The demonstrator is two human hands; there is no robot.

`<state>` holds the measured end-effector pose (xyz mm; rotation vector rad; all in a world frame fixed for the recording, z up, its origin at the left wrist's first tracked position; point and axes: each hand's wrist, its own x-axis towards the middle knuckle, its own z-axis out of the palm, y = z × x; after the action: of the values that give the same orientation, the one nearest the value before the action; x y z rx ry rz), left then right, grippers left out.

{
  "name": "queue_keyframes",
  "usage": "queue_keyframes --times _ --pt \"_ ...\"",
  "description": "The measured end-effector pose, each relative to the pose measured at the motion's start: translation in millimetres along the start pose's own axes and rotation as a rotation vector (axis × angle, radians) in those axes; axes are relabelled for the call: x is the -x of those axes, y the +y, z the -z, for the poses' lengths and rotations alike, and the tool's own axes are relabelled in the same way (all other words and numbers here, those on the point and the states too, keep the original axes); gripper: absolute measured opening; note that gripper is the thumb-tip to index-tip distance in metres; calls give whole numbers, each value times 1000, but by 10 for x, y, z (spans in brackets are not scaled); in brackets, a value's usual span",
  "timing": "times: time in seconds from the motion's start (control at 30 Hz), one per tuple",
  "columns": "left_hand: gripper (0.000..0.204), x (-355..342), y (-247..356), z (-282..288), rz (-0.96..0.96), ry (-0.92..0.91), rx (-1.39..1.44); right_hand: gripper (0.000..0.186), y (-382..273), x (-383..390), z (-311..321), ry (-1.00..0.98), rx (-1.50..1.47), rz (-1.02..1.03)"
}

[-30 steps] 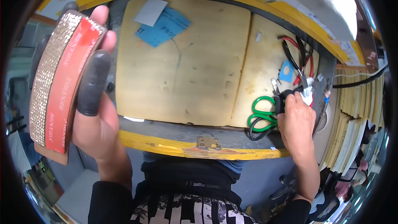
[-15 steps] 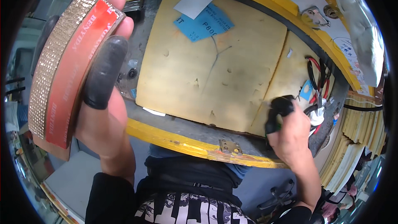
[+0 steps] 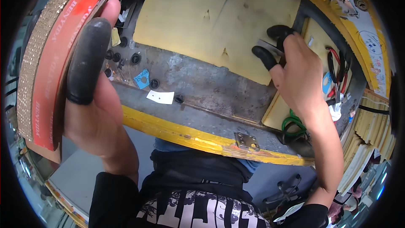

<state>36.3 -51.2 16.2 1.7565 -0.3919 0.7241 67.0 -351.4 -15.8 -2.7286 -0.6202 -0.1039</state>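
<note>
Raised at the left, my left hand is closed around a curved strip with a pebbly gold face and red printed backing tape along it. Black rubber finger cots cover its thumb and some fingers. My right hand, also in black finger cots, is over the right side of a pale yellow board. Between its thumb and forefinger it pinches a thin flat grey piece, whose kind I cannot make out.
Pliers with red and black handles lie at the right, and a looped green cord near the front. Several small black rings, a blue scrap and a white paper piece lie on the grey worktop. A yellow edge borders it.
The yellow board has shifted away from me, baring the grey worktop and small rings. My right hand has moved up from the front right corner. The left hand keeps its hold.
</note>
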Motion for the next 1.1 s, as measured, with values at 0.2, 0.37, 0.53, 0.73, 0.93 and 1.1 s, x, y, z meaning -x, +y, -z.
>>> queue_keyframes --times 0.2,0.37,0.53,0.73,0.93,1.1 --pt "43 42 99 -61 150 -7 -142 24 35 236 142 34 25 -110" --pt "40 -51 178 -213 109 -39 -178 41 17 714 484 -211 131 -116" --pt "41 -55 153 -330 163 40 -109 52 32 1046 683 -430 228 -221" --pt "43 22 -68 -42 -6 -131 155 61 27 1144 819 -489 247 -268" --pt "33 49 -45 -158 29 -34 -2 61 110 1214 795 -527 224 -310" --pt "35 51 -55 -309 63 106 134 44 257 1250 715 -363 323 -157"
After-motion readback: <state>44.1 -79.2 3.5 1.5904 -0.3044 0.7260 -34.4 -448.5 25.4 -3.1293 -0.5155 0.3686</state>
